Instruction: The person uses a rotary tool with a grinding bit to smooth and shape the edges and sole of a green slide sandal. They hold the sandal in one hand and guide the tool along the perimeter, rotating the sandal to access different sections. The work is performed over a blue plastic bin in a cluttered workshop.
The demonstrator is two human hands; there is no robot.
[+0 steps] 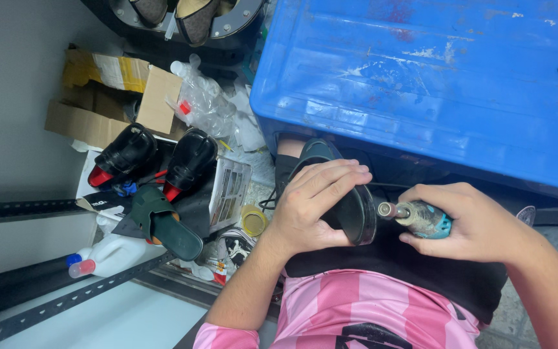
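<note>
My left hand grips a dark sandal by its sole, holding it on edge over my lap. My right hand is closed around a small teal rotary tool. The tool's sanding drum tip touches the rim of the sandal's sole. Both hands sit just in front of a big blue plastic lid. Below them are my pink striped shirt and a black apron.
A pair of black shoes with red inner soles and a green sandal lie on the floor at left, beside cardboard boxes, plastic bags and a white bottle. A black slotted metal rail runs along the lower left.
</note>
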